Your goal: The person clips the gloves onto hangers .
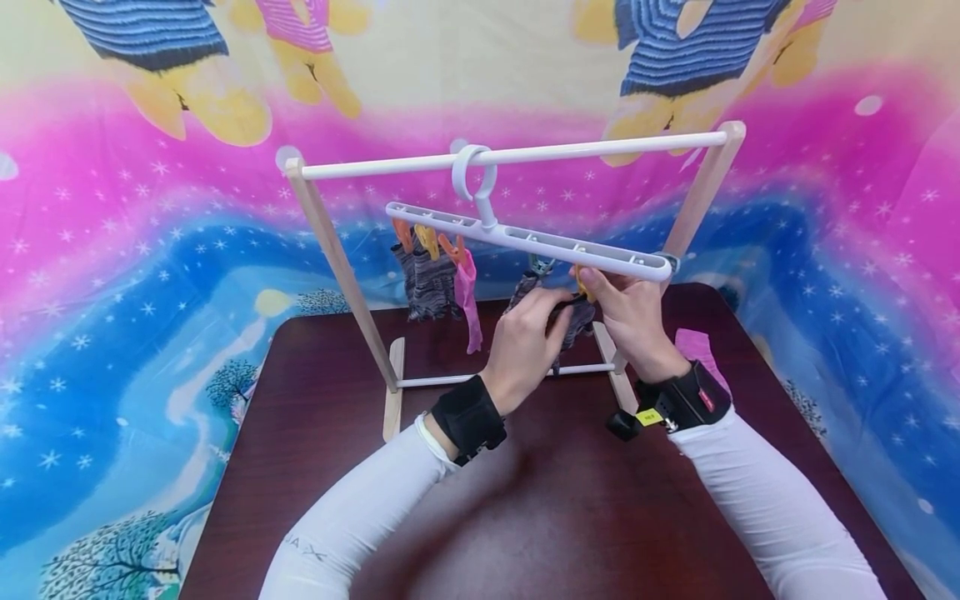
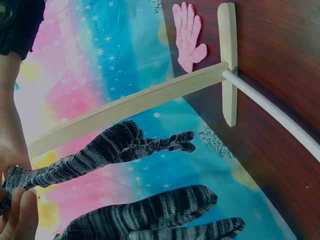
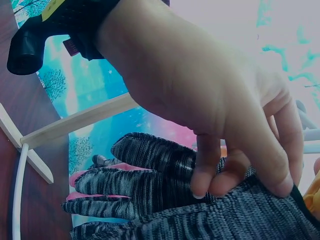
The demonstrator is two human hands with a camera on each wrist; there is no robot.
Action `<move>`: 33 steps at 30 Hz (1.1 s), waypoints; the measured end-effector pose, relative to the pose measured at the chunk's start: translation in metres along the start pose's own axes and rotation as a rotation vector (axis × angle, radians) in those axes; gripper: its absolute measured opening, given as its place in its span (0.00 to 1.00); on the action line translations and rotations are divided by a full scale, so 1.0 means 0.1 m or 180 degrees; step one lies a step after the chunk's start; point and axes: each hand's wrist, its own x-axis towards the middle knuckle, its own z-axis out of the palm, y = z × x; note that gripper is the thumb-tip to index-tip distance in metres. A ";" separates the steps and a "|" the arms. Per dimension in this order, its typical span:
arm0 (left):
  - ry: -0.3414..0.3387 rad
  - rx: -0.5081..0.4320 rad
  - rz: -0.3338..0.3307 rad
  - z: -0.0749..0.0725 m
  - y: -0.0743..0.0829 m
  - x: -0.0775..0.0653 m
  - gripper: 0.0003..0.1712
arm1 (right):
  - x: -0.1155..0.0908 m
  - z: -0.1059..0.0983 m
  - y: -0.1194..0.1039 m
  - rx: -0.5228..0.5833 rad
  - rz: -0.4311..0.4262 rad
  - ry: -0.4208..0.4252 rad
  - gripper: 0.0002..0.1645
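A black-and-grey striped glove (image 1: 577, 321) hangs below the right half of a white clip hanger (image 1: 570, 242). My left hand (image 1: 525, 342) pinches its dark cuff; in the left wrist view the knitted fingers trail away from my fingertips. My right hand (image 1: 633, 317) grips a yellow clothespin (image 1: 584, 286) above that cuff, thumb on its side. Seen from the right wrist, my curled fingers (image 3: 272, 167) also touch the glove's cuff. Beside it, another striped glove (image 1: 523, 287) hangs from a blue-green clothespin (image 1: 542, 265), partly behind my left hand.
The hanger hooks on a white rod (image 1: 600, 150) between wooden posts (image 1: 330, 258). At its left end, striped gloves (image 1: 427, 283) and a pink glove (image 1: 466, 304) hang from clothespins. Another pink glove (image 2: 187, 37) lies on the dark table (image 1: 585, 517), beyond the stand's right foot.
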 end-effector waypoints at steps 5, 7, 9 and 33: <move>0.0035 0.0006 0.0006 0.00 0.02 0.01 0.12 | 0.01 0.00 0.02 0.0019 0.0022 -0.0016 0.09; 0.0044 0.0015 0.0007 0.01 0.02 0.02 0.11 | 0.01 0.00 0.04 0.0045 -0.0002 -0.0031 0.09; 0.0053 0.0018 0.0006 0.01 0.02 0.02 0.11 | 0.01 0.00 0.05 0.0058 -0.0021 -0.0032 0.09; 0.0189 -0.0132 0.0038 -0.01 0.06 0.05 0.11 | 0.00 0.03 0.08 0.0199 -0.0064 -0.0018 0.09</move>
